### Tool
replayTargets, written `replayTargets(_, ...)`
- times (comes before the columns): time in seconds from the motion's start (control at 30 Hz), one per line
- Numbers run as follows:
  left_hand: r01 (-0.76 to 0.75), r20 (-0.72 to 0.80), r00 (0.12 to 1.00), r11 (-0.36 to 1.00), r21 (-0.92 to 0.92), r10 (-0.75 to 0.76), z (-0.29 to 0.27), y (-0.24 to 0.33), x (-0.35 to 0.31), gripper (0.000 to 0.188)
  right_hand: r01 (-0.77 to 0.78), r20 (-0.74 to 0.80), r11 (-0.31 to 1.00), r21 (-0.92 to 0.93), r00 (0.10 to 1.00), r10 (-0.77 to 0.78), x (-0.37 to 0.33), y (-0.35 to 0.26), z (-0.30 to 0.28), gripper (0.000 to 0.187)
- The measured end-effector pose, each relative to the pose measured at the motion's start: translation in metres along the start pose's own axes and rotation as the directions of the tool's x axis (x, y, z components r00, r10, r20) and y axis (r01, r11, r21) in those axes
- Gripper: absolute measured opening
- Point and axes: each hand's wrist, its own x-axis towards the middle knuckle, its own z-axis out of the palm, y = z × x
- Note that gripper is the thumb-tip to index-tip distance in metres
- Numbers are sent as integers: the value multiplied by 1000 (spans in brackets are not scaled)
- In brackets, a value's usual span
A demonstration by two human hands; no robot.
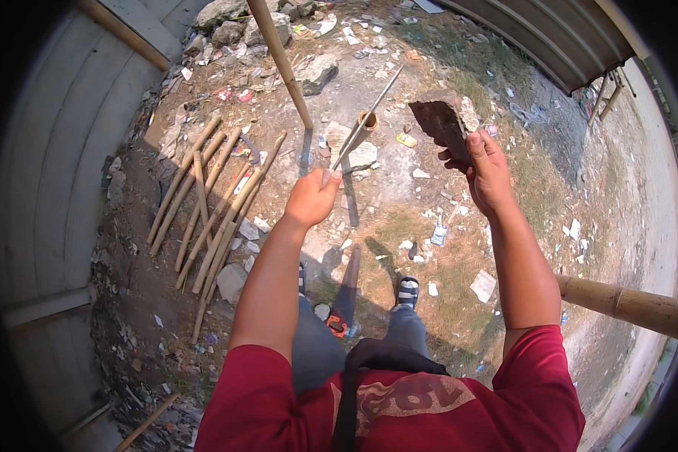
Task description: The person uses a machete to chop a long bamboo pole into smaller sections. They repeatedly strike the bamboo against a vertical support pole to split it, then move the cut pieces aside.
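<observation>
My left hand is closed round the lower end of a thin, straight metal rod, which slants up and away to the right. Just behind the rod, a short bamboo piece shows its hollow top end; I cannot tell whether the two touch. On the right, my right hand grips a rough, broken slab of stone or brick, dark brown with a pale edge, raised above the ground. Its fingers wrap underneath, partly hidden by the slab.
Several cut bamboo poles lie at the left, a curved sickle blade beside them. An orange-handled handsaw lies between my feet. A bamboo post rises ahead; a bamboo rail juts in from the right. Rocks and litter dot the ground.
</observation>
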Motion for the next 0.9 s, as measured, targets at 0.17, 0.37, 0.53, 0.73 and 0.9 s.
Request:
replayTargets(0.17,29,-98,995,994,103,-19,-43,-23,-17,44,-23,-63,999,46,998,26,73,11,87,58)
replayTargets(0.37,43,-119,992,999,32,-39,-48,-36,-7,43,53,14,967,-248,999,-51,127,14,105,54)
replayTargets(0.53,51,-60,997,998,-22,-53,-51,-33,-5,52,-16,15,953,-301,1000,21,150,25,133,52)
replayTargets(0.73,82,-80,993,997,-15,-83,-55,-45,0,53,-82,41,988,-127,995,88,152,32,138,57)
replayTargets(0.9,76,-98,992,997,-33,-79,-64,-44,7,50,-72,-43,949,-307,997,62,159,39,149,70)
